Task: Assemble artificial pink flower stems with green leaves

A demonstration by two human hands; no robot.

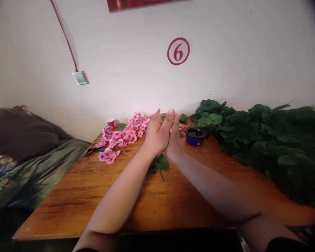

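Observation:
Over the middle of the table, my left hand (157, 133) and my right hand (174, 140) are pressed palm to palm, fingers pointing up and away. A leafy artificial flower stem (159, 169) shows just below the wrists and appears to run up between the palms, which hide its upper part. A bit of pink petal peeks out between the fingers. Left of my hands lies a heap of pink artificial flowers (128, 134). To their right stands a small blue pot (194, 135) with a black inside and a lit red light.
Green artificial leaves (265, 140) pile along the right side of the wooden table (94, 203). A red and white paper cup (111, 123) stands at the back left, with dark scissors-like handles (90, 151) near the left edge. Cloth-covered bundles (23, 133) sit left of the table.

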